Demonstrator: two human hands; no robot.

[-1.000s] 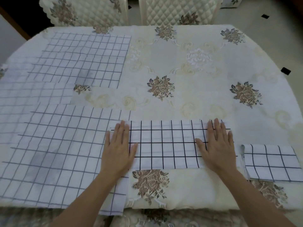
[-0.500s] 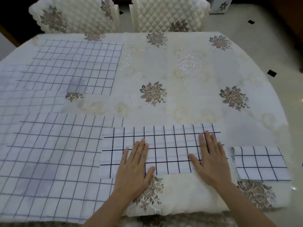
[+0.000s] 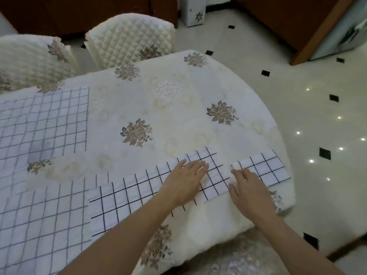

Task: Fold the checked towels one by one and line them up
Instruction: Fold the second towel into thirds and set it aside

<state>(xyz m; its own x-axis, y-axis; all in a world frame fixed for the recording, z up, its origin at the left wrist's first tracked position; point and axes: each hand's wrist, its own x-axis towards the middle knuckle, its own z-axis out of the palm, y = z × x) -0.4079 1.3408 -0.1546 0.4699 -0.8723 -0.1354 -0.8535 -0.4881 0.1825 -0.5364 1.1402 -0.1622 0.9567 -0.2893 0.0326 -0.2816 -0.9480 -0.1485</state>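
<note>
A checked towel folded into a long strip (image 3: 127,193) lies near the table's front edge. My left hand (image 3: 185,180) rests flat on its right part, fingers spread. My right hand (image 3: 247,190) lies flat at the strip's right end, fingertips close to a small folded checked towel (image 3: 266,168) beside the table's right edge. Two unfolded checked towels lie on the left: one at the front (image 3: 39,231) and one further back (image 3: 45,124).
The round table carries a cream floral cloth (image 3: 168,108). Two quilted chairs (image 3: 131,38) stand behind it. Its right edge drops to a tiled floor (image 3: 317,116). A cushioned seat (image 3: 234,259) is below the front edge.
My left hand slid right along the folded strip, from its left end to its right part. The camera swung right, so the table's right edge and floor show more.
</note>
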